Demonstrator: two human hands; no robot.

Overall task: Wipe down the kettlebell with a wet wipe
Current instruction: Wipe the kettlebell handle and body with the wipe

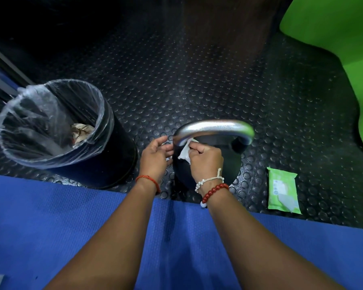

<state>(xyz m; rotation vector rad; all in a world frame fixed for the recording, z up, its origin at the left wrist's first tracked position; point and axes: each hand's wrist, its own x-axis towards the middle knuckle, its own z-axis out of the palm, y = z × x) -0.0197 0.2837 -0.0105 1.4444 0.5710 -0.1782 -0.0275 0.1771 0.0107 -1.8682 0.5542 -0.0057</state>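
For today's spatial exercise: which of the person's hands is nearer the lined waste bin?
Left. The left hand is between the waste bin and the kettlebell; the right hand, gripping a wet wipe against the kettlebell, is farther off.

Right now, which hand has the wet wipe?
The right hand, wearing the red bead bracelet, pinches the wet wipe against the kettlebell below its handle. The left hand, with a thin red thread, holds nothing.
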